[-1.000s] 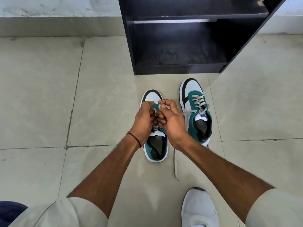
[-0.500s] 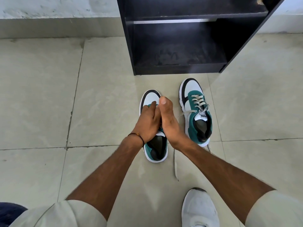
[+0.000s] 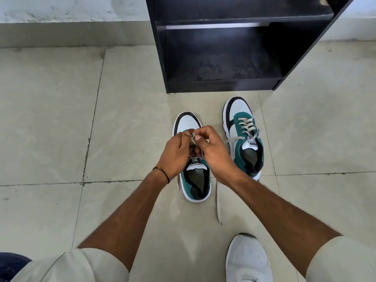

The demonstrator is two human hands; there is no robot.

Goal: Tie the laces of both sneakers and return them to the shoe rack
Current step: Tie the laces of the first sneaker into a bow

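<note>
Left hand (image 3: 176, 154) and right hand (image 3: 211, 152) meet over the left sneaker (image 3: 192, 159), both pinched on its laces (image 3: 192, 139); right sneaker (image 3: 244, 135) sits just beside it on the floor (image 3: 61, 129). Both stand before the shoe rack (image 3: 223, 47), near its front edge.

Both hands (image 3: 195, 151) pinch the left sneaker's (image 3: 192, 157) laces (image 3: 193, 139).

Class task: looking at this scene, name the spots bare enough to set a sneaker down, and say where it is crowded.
Free: the shoe rack's bottom shelf, and the floor tiles left of the left sneaker. Crowded: both hands over that sneaker, the right sneaker beside it, a loose lace trailing behind.
</note>
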